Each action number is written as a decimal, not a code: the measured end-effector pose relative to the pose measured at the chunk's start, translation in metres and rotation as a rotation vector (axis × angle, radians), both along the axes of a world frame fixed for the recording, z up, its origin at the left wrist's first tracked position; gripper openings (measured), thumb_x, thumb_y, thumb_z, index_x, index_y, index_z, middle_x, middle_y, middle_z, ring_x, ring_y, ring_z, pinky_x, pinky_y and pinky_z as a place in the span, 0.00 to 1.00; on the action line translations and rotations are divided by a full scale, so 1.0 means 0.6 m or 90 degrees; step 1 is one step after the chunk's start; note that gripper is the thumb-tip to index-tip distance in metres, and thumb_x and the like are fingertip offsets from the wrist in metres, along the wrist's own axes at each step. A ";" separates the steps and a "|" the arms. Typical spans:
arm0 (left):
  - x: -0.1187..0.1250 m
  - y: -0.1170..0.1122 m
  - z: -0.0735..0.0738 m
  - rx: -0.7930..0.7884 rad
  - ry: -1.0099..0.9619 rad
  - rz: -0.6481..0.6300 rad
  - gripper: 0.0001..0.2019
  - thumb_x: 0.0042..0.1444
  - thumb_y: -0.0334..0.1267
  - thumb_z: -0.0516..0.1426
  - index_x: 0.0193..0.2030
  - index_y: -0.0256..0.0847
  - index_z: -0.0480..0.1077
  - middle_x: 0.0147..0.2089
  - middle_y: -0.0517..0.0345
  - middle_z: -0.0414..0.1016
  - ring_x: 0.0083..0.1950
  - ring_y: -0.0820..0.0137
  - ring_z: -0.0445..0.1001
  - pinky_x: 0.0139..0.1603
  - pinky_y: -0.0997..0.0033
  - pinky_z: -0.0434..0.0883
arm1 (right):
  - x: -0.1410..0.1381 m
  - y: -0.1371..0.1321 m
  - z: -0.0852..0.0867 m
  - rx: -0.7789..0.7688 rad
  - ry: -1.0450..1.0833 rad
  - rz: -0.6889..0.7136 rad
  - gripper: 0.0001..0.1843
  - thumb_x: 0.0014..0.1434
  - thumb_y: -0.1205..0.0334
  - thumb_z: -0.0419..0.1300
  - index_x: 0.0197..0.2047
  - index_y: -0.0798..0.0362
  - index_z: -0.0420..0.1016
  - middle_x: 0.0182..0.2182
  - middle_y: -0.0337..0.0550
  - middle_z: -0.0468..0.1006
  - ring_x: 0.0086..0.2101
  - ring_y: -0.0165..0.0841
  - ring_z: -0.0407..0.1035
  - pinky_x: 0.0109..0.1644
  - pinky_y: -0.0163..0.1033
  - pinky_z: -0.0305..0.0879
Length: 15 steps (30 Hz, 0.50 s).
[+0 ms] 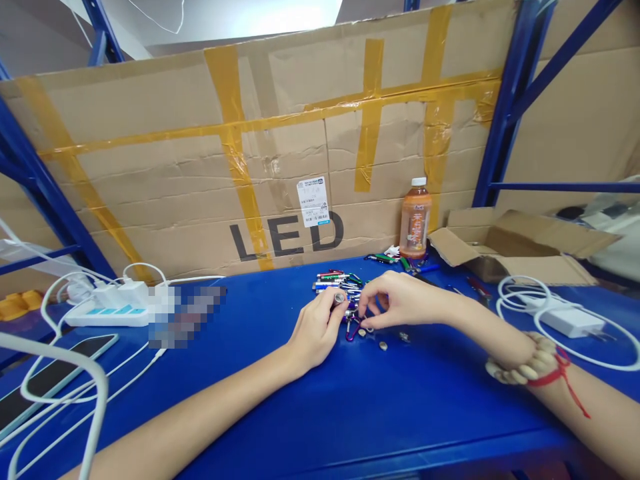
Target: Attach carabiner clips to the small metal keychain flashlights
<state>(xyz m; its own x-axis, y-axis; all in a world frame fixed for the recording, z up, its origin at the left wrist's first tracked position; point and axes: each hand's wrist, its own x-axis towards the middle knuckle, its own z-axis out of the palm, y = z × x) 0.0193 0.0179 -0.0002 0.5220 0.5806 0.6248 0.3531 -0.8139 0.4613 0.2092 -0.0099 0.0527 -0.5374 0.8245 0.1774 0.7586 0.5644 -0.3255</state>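
My left hand is closed around a small metal tube, whose round end faces up between thumb and fingers. Just to its right, my right hand curls down with thumb and fingertips close together in a pinch; what is between them, if anything, is too small to make out. A purple carabiner clip hangs or lies between the two hands. Below the right fingers lie small round metal discs and a small metal piece. Behind the hands is a pile of coloured keychain flashlights, partly hidden.
An orange drink bottle stands at the back near an open cardboard box. A white charger with a coiled cable lies right. On the left are a power strip, cables and a phone. A large taped carton walls the back.
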 end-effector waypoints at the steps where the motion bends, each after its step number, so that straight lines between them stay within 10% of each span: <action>1: 0.000 0.000 0.000 0.000 0.001 0.000 0.08 0.63 0.37 0.44 0.35 0.41 0.60 0.34 0.58 0.68 0.35 0.71 0.68 0.37 0.72 0.63 | 0.000 -0.001 -0.001 -0.021 -0.005 0.006 0.11 0.48 0.54 0.62 0.31 0.52 0.78 0.21 0.35 0.75 0.23 0.25 0.67 0.27 0.30 0.53; 8: 0.002 -0.003 0.000 -0.015 0.006 0.001 0.07 0.63 0.38 0.44 0.35 0.41 0.59 0.33 0.58 0.68 0.35 0.71 0.68 0.36 0.73 0.63 | -0.012 -0.002 -0.016 -0.064 -0.059 0.007 0.08 0.49 0.58 0.60 0.30 0.50 0.79 0.22 0.35 0.77 0.23 0.26 0.68 0.26 0.30 0.53; 15: 0.001 -0.003 0.000 -0.011 0.012 0.005 0.08 0.62 0.37 0.44 0.34 0.41 0.59 0.33 0.58 0.68 0.35 0.71 0.68 0.36 0.73 0.63 | -0.010 0.007 -0.019 0.106 -0.034 -0.028 0.06 0.50 0.62 0.59 0.28 0.50 0.78 0.25 0.35 0.78 0.27 0.27 0.70 0.27 0.30 0.54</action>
<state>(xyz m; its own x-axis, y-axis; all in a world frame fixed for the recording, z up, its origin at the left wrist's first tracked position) 0.0197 0.0161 -0.0001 0.5286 0.5949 0.6055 0.3678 -0.8034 0.4682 0.2031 -0.0054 0.0414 -0.5137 0.8091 0.2854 0.7973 0.5731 -0.1895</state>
